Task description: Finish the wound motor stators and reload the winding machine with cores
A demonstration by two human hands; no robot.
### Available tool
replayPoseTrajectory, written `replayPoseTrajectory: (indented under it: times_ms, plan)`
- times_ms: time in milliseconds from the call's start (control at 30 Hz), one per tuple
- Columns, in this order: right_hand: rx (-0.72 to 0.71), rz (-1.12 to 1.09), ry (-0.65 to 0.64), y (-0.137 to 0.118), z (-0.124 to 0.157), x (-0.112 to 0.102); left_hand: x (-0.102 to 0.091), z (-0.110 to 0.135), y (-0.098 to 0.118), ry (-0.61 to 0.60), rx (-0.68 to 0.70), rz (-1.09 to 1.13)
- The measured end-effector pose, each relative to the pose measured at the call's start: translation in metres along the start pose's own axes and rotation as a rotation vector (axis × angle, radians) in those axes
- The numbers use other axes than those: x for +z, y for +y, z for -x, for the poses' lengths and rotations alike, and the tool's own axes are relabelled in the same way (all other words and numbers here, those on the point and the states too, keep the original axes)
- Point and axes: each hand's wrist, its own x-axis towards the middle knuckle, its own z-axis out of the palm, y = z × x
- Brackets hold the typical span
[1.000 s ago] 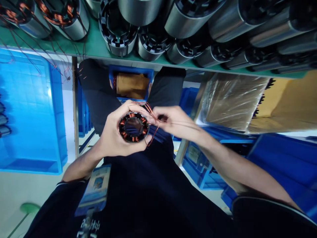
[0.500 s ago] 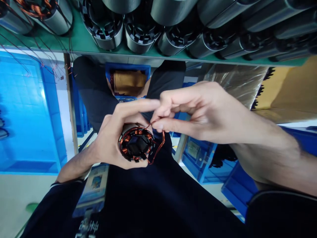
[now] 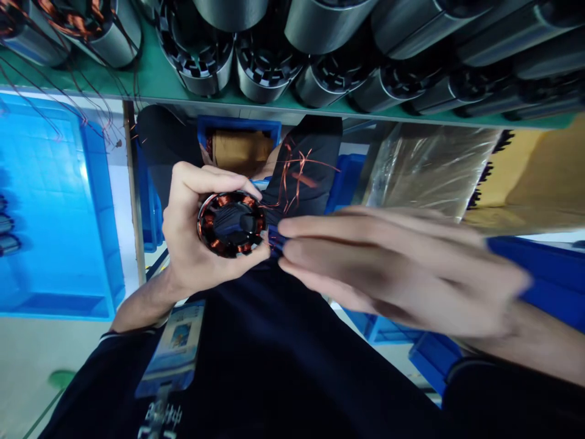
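Observation:
My left hand is wrapped around a small round stator with copper windings, its open end facing me, held over my lap. Loose copper wire ends stick up and to the right from the stator. My right hand is blurred by motion. Its fingers are stretched out flat toward the left, and their tips nearly touch the stator's right side. I see nothing held in it.
A green bench edge above carries several metal stator cylinders, some trailing copper wire. A large blue crate stands at left. A blue bin with brown material sits between my legs. A plastic-wrapped bundle lies at right.
My right hand has let go of the copper wire it was pinching and dropped with its fingers stretched out. The wire ends now stand free. My left hand has raised the stator slightly leftward.

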Motion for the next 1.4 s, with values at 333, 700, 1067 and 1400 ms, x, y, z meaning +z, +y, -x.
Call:
replayPoseTrajectory:
  times_ms: [333, 700, 1067, 1400]
  plan:
    - [-0.091, 0.002, -0.045, 0.052, -0.020, 0.041, -0.006, -0.009, 0.010, -0.164, -0.027, 0.212]
    - [-0.122, -0.209, 0.008, 0.021, -0.033, 0.018, -0.011, -0.006, 0.003, -0.185, -0.343, 0.165]
    - [0.051, -0.342, -0.146, 0.078, -0.047, 0.025, 0.007, -0.019, 0.023, -0.251, -0.319, 0.061]
    - [-0.102, 0.017, -0.091, 0.021, -0.036, 0.046, 0.014, -0.021, 0.036, -0.246, -0.161, -0.177]
